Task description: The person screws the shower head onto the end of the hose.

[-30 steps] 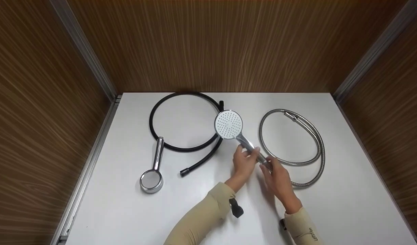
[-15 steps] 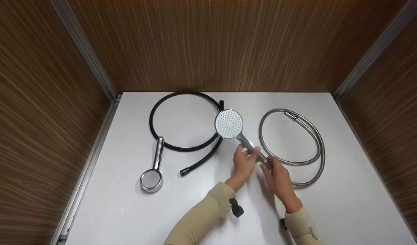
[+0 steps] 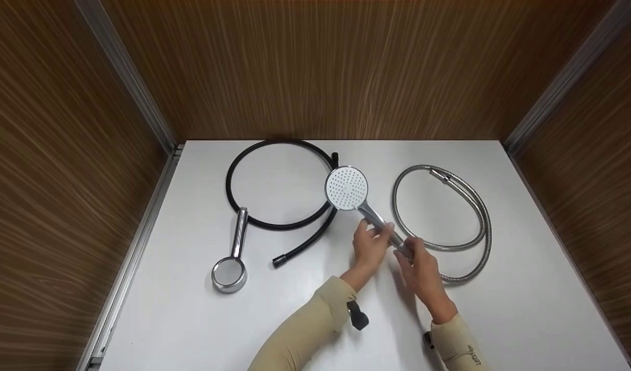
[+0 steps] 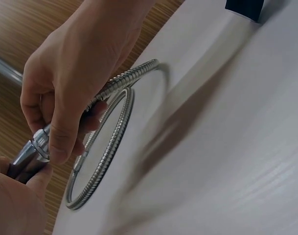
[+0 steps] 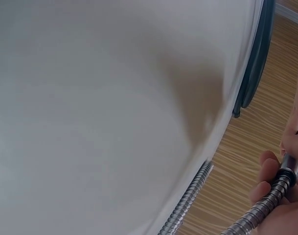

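A chrome shower head with a white nozzle face is held above the table, its handle slanting down to the right. My left hand grips the handle midway, thumb on one side and fingers on the other. At the handle's lower end my right hand pinches the end of a silver metal shower hose. In the left wrist view a chrome collar shows between the two hands, at the joint. The right wrist view has the ribbed hose running out through the right hand's fingers, against the handle end.
A black shower hose lies coiled at the back left, partly behind the shower head. A second chrome shower head lies at the left, its handle tip by the black coil. Wood-grain panels enclose the white table at the back and sides.
The right hand's fingers have shifted slightly at the handle's lower end. The left hand, shower head and the things on the table stay where they were.
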The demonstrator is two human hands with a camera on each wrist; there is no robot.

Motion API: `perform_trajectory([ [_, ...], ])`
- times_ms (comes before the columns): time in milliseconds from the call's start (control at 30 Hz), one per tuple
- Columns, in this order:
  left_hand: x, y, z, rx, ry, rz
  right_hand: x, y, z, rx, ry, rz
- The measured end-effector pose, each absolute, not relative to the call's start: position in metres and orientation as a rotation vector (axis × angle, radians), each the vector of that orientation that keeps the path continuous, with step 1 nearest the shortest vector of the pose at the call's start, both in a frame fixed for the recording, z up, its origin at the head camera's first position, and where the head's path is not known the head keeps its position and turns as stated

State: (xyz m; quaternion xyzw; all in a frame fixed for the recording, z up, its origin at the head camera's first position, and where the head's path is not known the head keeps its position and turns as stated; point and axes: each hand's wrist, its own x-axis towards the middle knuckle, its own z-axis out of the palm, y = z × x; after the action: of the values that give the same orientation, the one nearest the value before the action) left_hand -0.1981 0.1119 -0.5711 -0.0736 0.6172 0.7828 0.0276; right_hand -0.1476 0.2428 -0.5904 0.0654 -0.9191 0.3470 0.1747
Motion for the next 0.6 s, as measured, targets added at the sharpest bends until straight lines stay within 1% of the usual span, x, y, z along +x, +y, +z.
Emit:
perform_trajectory([
  [333,-0.1986,0.1113,-0.5681,-0.264,1.883,2.418,-0.1467,0.2423,-0.5873,0.16,-2.656,1.017],
  [600,-0.1981,0.1118,-0.5696,-0.231,1.92,2.415,-0.1476,0.2437,-0.5896,0.181,-2.615,1.054],
])
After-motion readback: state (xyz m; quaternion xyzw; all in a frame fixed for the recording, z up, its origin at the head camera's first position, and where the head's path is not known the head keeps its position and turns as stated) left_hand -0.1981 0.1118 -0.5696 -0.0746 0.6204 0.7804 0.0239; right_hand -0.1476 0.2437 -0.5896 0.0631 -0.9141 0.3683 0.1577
